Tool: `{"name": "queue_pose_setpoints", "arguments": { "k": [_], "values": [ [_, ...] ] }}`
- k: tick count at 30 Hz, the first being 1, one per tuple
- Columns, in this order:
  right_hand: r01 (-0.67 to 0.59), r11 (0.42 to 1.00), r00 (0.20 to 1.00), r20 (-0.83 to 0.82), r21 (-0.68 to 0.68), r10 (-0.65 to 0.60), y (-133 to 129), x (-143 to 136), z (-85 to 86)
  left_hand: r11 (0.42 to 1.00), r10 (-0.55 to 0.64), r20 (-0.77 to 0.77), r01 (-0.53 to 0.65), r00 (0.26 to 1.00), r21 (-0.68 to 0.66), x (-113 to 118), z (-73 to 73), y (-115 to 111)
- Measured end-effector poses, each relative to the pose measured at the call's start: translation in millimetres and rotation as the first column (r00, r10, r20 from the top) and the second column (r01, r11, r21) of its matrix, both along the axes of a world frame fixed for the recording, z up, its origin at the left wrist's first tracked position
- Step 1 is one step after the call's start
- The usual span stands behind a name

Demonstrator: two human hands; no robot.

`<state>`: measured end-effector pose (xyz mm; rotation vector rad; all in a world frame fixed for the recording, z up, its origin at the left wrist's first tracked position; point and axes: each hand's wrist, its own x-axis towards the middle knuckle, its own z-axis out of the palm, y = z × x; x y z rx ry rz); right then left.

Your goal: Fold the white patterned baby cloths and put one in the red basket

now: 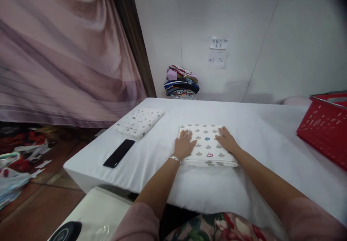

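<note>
A folded white cloth point(206, 147) with grey, blue and red prints lies flat on the white-covered table point(157, 140) in front of me. On its left part my left hand point(184, 145) rests palm down with the fingers spread; a silver bracelet circles that wrist. My right hand point(227, 140) lies flat along the cloth's right edge, fingers apart. Neither hand grips anything. The layered folds show along the cloth's near edge. Farther left is a second folded white cloth point(142, 121) with small dark prints.
A black phone point(119, 153) lies on the table's left side. At the right edge stands a red basket point(325, 129). A stack of folded fabrics point(181, 82) sits by the far wall, left of handwritten paper notes point(217, 53). A pink curtain point(67, 53) hangs at left.
</note>
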<state>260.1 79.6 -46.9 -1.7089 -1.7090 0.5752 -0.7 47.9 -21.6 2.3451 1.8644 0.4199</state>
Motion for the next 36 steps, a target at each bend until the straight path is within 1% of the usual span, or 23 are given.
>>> {"name": "queue_pose_setpoints", "arguments": {
  "k": [2,4,7,9,10,11,13,15,17,18,20,22,24,26,28,29,30,32,34,36],
  "values": [
    [0.055,0.998,0.99,-0.126,-0.032,-0.059,-18.4,6.6,-0.6,1.0,0.01,0.057,-0.01,0.998,0.005,-0.8,0.4,-0.7],
    [0.082,0.992,0.972,-0.213,-0.1,-0.102,-41.7,10.7,1.4,0.998,0.052,0.12,-0.055,0.991,0.018,-1.3,0.6,-1.4],
    [0.07,0.979,0.94,-0.317,-0.189,-0.128,-77.2,11.7,5.4,0.975,0.206,0.207,-0.218,0.956,0.036,-1.7,1.3,-2.0],
    [0.043,0.981,0.909,-0.4,-0.19,-0.117,-94.3,11.0,6.1,0.953,0.288,0.248,-0.304,0.925,0.024,-1.8,2.9,-1.9],
    [0.033,0.983,0.893,-0.436,-0.182,-0.11,-99.4,11.1,5.8,0.947,0.307,0.261,-0.321,0.915,0.01,-1.7,4.1,-2.0],
    [0.029,0.984,0.88,-0.463,-0.175,-0.109,-101.6,11.9,5.5,0.946,0.316,0.27,-0.325,0.91,-0.009,-1.3,5.6,-2.3],
    [0.036,0.988,0.856,-0.504,-0.153,-0.11,-97.4,16.4,6.1,0.943,0.33,0.285,-0.328,0.9,-0.057,0.6,8.9,-4.6],
    [0.068,0.992,0.825,-0.553,-0.102,-0.114,-84.2,25.1,8.9,0.934,0.357,0.299,-0.339,0.885,-0.113,4.4,11.1,-10.2],
    [0.132,0.99,0.793,-0.595,-0.039,-0.129,-68.2,36.7,12.0,0.933,0.359,0.307,-0.326,0.881,-0.154,9.8,10.3,-19.1],
    [0.174,0.985,0.793,-0.591,-0.014,-0.148,-61.4,42.9,12.7,0.938,0.342,0.314,-0.306,0.886,-0.16,12.4,8.4,-24.3],
    [0.251,0.968,0.824,-0.53,0.024,-0.201,-53.9,53.7,10.4,0.955,0.297,0.342,-0.266,0.892,-0.134,16.1,1.6,-34.4],
    [0.282,0.957,0.872,-0.436,0.071,-0.224,-55.6,60.8,3.8,0.967,0.254,0.392,-0.245,0.884,-0.074,16.8,-7.5,-41.7],
    [0.293,0.944,0.901,-0.375,0.151,-0.22,-63.2,64.4,-3.5,0.967,0.232,0.449,-0.253,0.863,-0.014,15.2,-16.5,-45.1],
    [0.32,0.909,0.912,-0.345,0.268,-0.22,-71.9,66.2,-7.4,0.959,0.227,0.503,-0.282,0.834,0.035,13.9,-22.1,-46.4],
    [0.336,0.849,0.927,-0.302,0.408,-0.221,-78.7,67.0,-6.3,0.941,0.201,0.544,-0.314,0.815,0.124,15.7,-22.9,-49.1],
    [0.317,0.821,0.941,-0.266,0.475,-0.209,-81.1,66.9,-4.4,0.933,0.159,0.55,-0.308,0.82,0.188,18.3,-21.5,-51.8],
    [0.276,0.799,0.958,-0.223,0.534,-0.183,-83.1,66.1,-1.9,0.926,0.098,0.542,-0.276,0.835,0.259,21.9,-19.4,-55.6],
    [0.152,0.771,0.987,-0.133,0.618,-0.089,-86.2,62.2,3.6,0.917,-0.056,0.483,-0.147,0.874,0.372,31.3,-13.9,-66.0],
    [0.001,0.755,0.999,-0.036,0.655,0.03,-88.6,55.5,8.6,0.912,-0.188,0.405,0.006,0.895,0.41,40.6,-8.9,-77.6],
    [-0.152,0.751,0.988,0.071,0.643,0.14,-90.4,47.8,12.4,0.911,-0.252,0.346,0.101,0.904,0.399,46.9,-5.5,-86.8]
  ]
}}
